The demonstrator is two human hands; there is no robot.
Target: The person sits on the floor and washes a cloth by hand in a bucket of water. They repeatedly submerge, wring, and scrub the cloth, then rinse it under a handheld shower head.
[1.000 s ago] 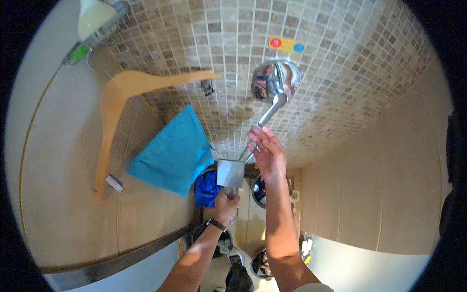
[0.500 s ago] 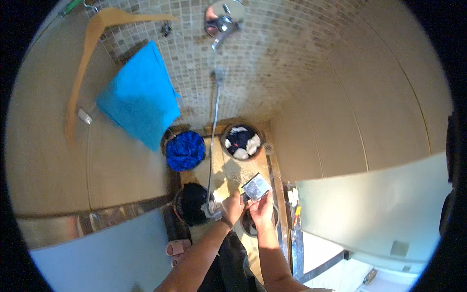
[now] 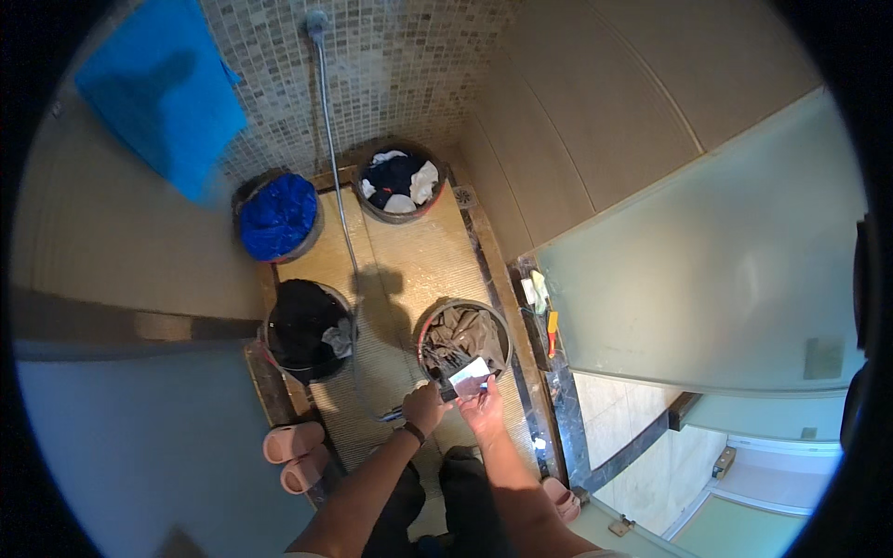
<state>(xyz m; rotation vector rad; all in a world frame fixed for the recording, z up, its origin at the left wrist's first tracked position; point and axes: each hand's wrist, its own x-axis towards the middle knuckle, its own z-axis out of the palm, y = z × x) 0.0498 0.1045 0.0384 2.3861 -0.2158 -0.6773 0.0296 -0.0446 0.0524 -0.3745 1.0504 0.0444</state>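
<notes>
So both hands are down low over the shower floor (image 3: 409, 251), sharing one small flat white packet (image 3: 470, 371) — looks like a sachet or a little card, too small to say which. It sits at about 6 o'clock in the view, just above the rim of the bucket of greyish-brown clothes (image 3: 462, 337). The right hand (image 3: 484, 409) has a closed pinch grip on the packet's lower edge. The left hand (image 3: 424, 405) is curled shut beside it at the left corner; it looks like it's touching the packet, but I can't tell for sure.

How it'll handle, my guess: very light, thin and a bit floppy, probably slick if it's plastic film and the fingers are wet. I'd pinch it by the edges or a corner, both hands close together, not by the middle.

Around them: a bucket with black clothes (image 3: 305, 325) at 9 o'clock, a bucket with blue cloth (image 3: 277, 216) at 11, one with dark and white laundry (image 3: 398, 182) at 12. The shower hose (image 3: 333, 158) hangs down the tiled wall, with a blue towel (image 3: 163, 88) at 10. Pink slippers (image 3: 296, 451) sit at 8.
</notes>
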